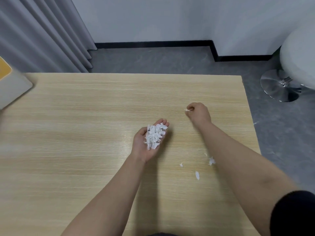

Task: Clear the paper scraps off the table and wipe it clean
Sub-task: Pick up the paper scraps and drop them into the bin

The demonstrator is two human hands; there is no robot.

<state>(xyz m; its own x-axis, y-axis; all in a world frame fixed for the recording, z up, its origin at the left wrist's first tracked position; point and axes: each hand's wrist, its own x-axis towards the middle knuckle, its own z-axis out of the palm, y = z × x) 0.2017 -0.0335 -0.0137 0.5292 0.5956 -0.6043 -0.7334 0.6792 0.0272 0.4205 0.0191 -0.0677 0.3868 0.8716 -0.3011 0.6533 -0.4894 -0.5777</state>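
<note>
Left hand (146,142): palm up, fingers relaxed, serving as tray for pile (155,136) of white scraps; I judge this keeps collected paper off table (85,116) while other hand gathers.

Right hand (198,113): knuckles up, fingertips pinching one scrap (187,110) at table surface, far right.

Loose scraps on table, I count four: small one (181,165), long one (197,175), cluster (211,161) beside right forearm, tiny fleck (205,154) just above it.

Wiping cloth: none that I can identify. Wipe not yet begun, I judge.
</note>
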